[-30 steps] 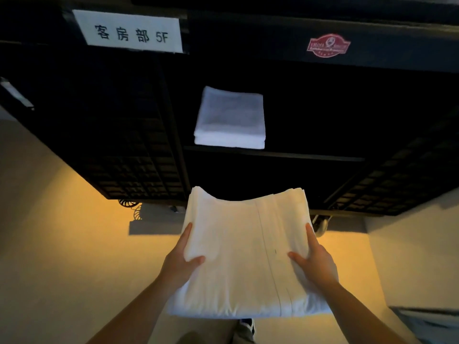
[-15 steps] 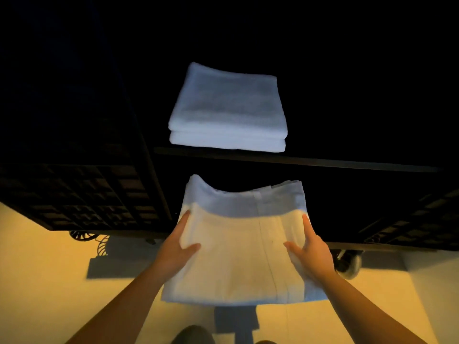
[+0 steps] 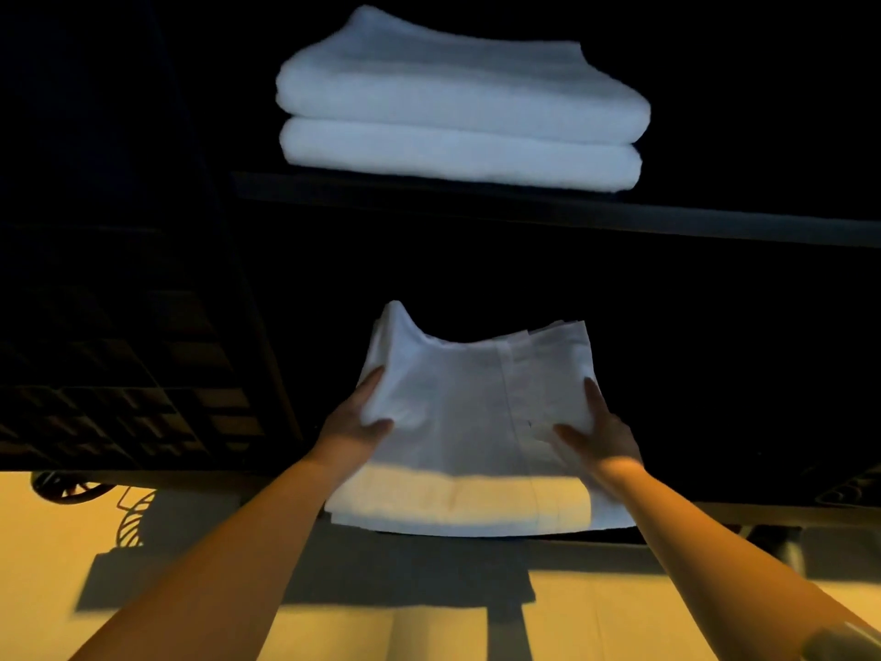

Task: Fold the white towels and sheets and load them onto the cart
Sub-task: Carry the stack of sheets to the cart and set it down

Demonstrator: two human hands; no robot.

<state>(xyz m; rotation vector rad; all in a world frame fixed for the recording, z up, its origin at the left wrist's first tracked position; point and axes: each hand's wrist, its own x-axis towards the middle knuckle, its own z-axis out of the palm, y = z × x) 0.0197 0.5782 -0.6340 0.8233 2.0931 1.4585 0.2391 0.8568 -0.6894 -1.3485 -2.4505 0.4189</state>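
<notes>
Left hand (image 3: 355,422) gripping left edge of folded white sheet (image 3: 472,422), thumb lying on top. Right hand (image 3: 598,434) gripping right edge likewise. Sheet's far half sitting inside dark lower bay of cart (image 3: 524,209), near edge overhanging cart's front. Folded white towel (image 3: 457,107) resting on shelf above, well apart from sheet.

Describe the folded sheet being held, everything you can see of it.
The folded sheet is white, thin woven-looking cloth in several flat layers, with a stitched hem line running front to back right of centre. Its far left corner peaks upward. The left hand and right hand grip its two sides, thumbs on top. Its far part reaches into the dark cart's lower opening, below the shelf; its near edge catches warm light.
</notes>
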